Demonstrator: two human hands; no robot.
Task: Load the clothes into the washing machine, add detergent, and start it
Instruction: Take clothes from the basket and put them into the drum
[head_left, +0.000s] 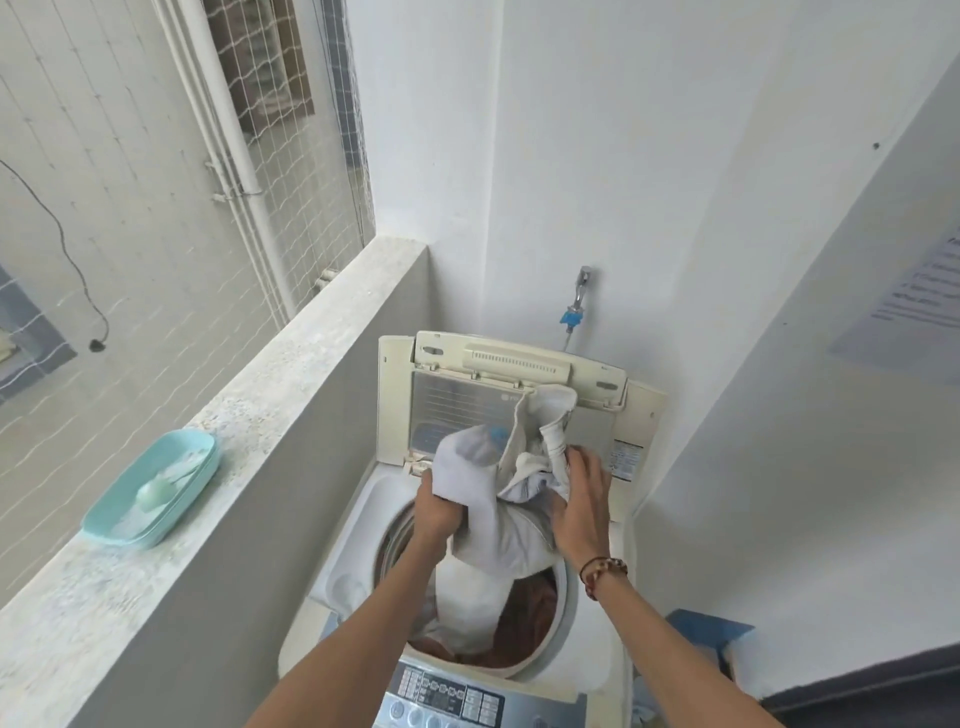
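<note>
We see a home laundry balcony. A top-loading washing machine (467, 597) stands in a white-walled corner under a water tap (579, 299). Beside it, a netted opening (291, 130) tops a stone ledge (249, 395).

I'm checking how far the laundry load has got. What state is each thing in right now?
Washing machine lid: open, folded up at the back.
Drum: partly filled with brownish clothes.
White garment: held above the drum, lower end hanging inside.
Left hand: gripping the garment.
Right hand: gripping the garment.
Turquoise tray: on the ledge, holding a scoop.
</note>
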